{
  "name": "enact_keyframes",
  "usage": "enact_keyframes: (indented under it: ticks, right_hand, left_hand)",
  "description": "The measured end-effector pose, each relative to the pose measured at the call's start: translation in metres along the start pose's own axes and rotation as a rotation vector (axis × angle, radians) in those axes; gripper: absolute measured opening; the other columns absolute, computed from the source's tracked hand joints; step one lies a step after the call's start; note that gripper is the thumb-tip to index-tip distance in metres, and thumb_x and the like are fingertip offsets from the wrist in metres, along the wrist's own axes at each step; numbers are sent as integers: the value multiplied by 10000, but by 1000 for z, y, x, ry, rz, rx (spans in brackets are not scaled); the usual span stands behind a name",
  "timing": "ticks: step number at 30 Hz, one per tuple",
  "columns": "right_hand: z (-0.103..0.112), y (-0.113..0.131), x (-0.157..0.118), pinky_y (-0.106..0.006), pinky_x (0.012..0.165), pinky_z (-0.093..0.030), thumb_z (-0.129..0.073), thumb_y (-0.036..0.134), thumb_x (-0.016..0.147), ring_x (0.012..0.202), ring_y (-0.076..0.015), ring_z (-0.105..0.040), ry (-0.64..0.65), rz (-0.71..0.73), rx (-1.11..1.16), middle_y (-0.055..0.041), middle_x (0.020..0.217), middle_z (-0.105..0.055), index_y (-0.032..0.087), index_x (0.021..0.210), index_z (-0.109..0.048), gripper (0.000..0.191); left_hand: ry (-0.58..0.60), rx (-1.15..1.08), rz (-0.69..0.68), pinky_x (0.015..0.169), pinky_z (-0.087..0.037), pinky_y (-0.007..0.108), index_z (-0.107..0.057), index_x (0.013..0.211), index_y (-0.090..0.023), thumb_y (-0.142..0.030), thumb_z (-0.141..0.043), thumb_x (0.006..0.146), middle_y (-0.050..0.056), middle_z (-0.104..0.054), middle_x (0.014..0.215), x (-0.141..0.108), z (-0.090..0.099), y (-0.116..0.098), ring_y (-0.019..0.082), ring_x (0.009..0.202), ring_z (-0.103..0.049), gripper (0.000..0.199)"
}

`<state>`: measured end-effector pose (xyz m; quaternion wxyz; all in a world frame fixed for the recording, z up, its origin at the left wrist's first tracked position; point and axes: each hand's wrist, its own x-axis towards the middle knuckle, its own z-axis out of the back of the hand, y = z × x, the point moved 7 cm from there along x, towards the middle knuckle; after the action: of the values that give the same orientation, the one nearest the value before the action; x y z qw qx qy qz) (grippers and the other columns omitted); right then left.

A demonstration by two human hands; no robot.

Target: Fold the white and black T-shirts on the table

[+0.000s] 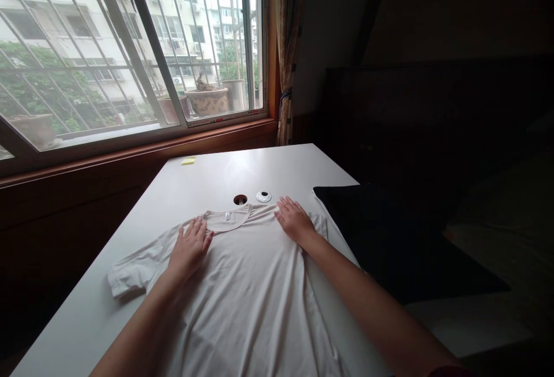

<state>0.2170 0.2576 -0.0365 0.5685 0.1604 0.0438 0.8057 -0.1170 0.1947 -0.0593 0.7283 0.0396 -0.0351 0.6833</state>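
A white short-sleeved T-shirt (246,284) lies spread on the white table (268,163), its neckline toward the far side and folds running down its body. My left hand (190,245) lies flat on the shirt's left shoulder, beside the collar, with fingers extended. On the right shoulder rests my right hand (294,219), palm down, its fingers pointing toward the collar. Neither hand grips the cloth. The left sleeve (130,273) is spread outward; my right hand and forearm partly cover the right side of the shirt.
Beyond the collar are a round hole (240,199) and a round cap (264,196). A yellow note (188,160) is at the far left corner. Black cloth (389,238) hangs over the table's right edge. A window (194,48) and curtain (288,48) stand behind.
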Motion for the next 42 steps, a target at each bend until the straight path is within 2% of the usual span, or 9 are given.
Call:
enact_keyframes:
  ticks: [3, 6, 10, 16, 21, 27, 32, 36, 42]
  right_hand:
    - [-6, 45, 4, -443, 1269, -171, -280, 468, 1071, 1566, -266, -238, -22, 98, 23, -131, 1665, -337, 126, 1559, -445, 619]
    - [-29, 84, 10, -452, 1276, -148, -285, 542, 1056, 1581, -270, -188, 87, 154, 48, -122, 1700, -235, 130, 1607, -353, 691]
    - [-54, 102, 19, -450, 1286, -44, -282, 594, 1038, 1599, -251, -81, 200, 131, 60, -108, 1727, -106, 121, 1640, -255, 766]
    - [-57, 87, 27, -427, 1286, 1, -264, 614, 1031, 1599, -223, -75, 201, 138, 34, -83, 1728, -100, 112, 1654, -192, 803]
    - [-57, 69, 28, -423, 1285, 0, -239, 609, 1039, 1599, -217, -81, 163, 89, -26, -91, 1726, -140, 113, 1650, -213, 787]
    - [-54, 49, 21, -433, 1289, -41, -222, 612, 1037, 1596, -230, -108, 167, 94, -60, -80, 1723, -166, 126, 1649, -227, 781]
    - [-49, 33, 11, -451, 1288, -65, -229, 597, 1038, 1594, -253, -126, 165, 113, -93, -100, 1718, -176, 110, 1638, -264, 773]
    - [-48, 31, 12, -462, 1289, -62, -229, 595, 1037, 1596, -252, -111, 173, 127, -100, -95, 1721, -165, 115, 1645, -243, 775]
    - [-52, 31, 23, -468, 1289, -34, -228, 624, 1025, 1599, -236, -83, 212, 99, -85, -71, 1729, -118, 136, 1659, -183, 801]
  left_hand:
    - [41, -35, 54, 1264, -164, 574, -300, 1613, -95, -524, -227, 1056, 138, -204, 1711, 3, -9, -2, 297, 1592, -171, 707]
    - [52, -53, 71, 1270, -126, 576, -250, 1632, -115, -530, -197, 1056, 120, -180, 1718, 10, -13, 4, 290, 1596, -149, 712]
    - [46, -63, 90, 1272, -106, 554, -232, 1640, -134, -544, -207, 1050, 123, -188, 1717, 19, -11, 17, 289, 1596, -149, 719]
    - [71, -52, 144, 1269, -102, 578, -220, 1639, -108, -566, -212, 1039, 126, -149, 1720, 24, -7, 21, 297, 1599, -131, 755]
    - [62, -29, 185, 1277, -91, 563, -216, 1645, -157, -578, -221, 1031, 85, -130, 1728, 20, -7, 15, 271, 1604, -109, 744]
    - [25, -31, 178, 1278, -92, 568, -234, 1642, -154, -582, -213, 1026, 95, -159, 1724, 8, -8, -7, 287, 1601, -125, 750]
    - [18, -29, 168, 1276, -101, 572, -252, 1636, -138, -577, -235, 1022, 103, -163, 1721, 7, -6, -23, 294, 1599, -135, 755]
    - [56, -50, 157, 1276, -99, 579, -234, 1641, -155, -610, -247, 1011, 95, -144, 1725, 16, -5, -21, 297, 1601, -124, 777]
    - [119, -76, 150, 1273, -96, 598, -220, 1643, -160, -719, -211, 976, 75, -101, 1731, 32, -5, -6, 278, 1607, -83, 871]
